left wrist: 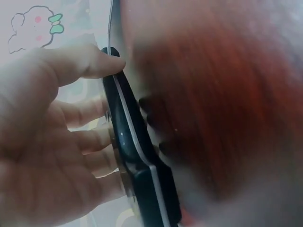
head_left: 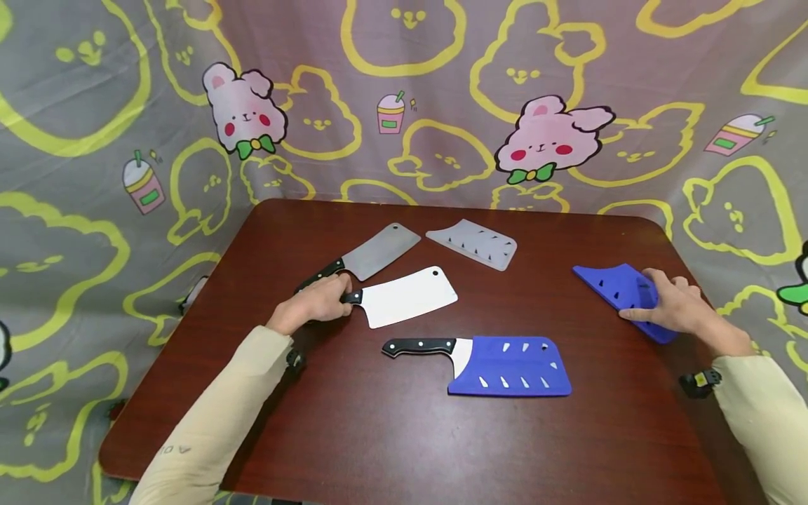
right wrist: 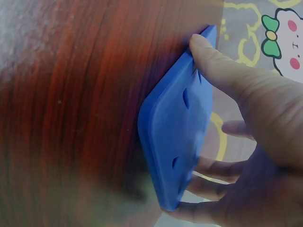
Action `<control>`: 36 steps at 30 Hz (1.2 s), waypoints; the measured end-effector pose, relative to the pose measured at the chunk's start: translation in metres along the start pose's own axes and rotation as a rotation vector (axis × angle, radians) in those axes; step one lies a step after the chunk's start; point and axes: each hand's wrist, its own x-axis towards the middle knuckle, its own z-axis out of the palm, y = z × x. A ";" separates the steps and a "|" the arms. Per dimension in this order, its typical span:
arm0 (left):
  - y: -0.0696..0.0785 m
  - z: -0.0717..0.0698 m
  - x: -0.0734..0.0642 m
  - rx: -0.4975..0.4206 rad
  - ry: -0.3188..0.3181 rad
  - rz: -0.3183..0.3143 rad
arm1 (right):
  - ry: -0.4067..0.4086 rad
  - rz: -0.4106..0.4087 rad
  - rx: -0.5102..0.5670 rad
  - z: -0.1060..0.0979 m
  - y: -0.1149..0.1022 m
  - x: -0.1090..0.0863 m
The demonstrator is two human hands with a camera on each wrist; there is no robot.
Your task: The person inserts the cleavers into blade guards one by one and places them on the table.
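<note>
My left hand (head_left: pixel 318 300) holds a cleaver (head_left: pixel 409 297) by its black handle (left wrist: pixel 127 125), thumb on one side and fingertips on the other. Its bare blade looks bright white and points right. Over at the right, my right hand (head_left: pixel 677 307) grips a blue blade cover (head_left: pixel 609 284) with slots between thumb and fingers. In the right wrist view this cover (right wrist: pixel 163 127) looks tilted close to the table. Just behind the held cleaver lies another cleaver (head_left: pixel 381 251) with a grey blade, its handle partly hidden by my left hand.
A third cleaver (head_left: pixel 419 346) lies nearer the front with its blade inside a blue cover (head_left: pixel 514 366). At the back middle rests a grey-white slotted blade cover (head_left: pixel 476 243). Patterned cloth (head_left: pixel 435 91) surrounds the brown table (head_left: pixel 391 449) at the back and sides.
</note>
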 end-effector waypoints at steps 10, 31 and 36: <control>0.009 -0.009 -0.001 -0.127 0.002 -0.011 | 0.209 -0.138 0.015 -0.008 -0.016 0.007; 0.039 -0.010 0.021 -0.308 0.050 0.054 | 0.827 -0.293 0.250 -0.025 -0.068 0.007; 0.046 -0.011 0.023 -0.353 0.072 0.095 | 0.888 -0.254 0.380 -0.033 -0.078 0.005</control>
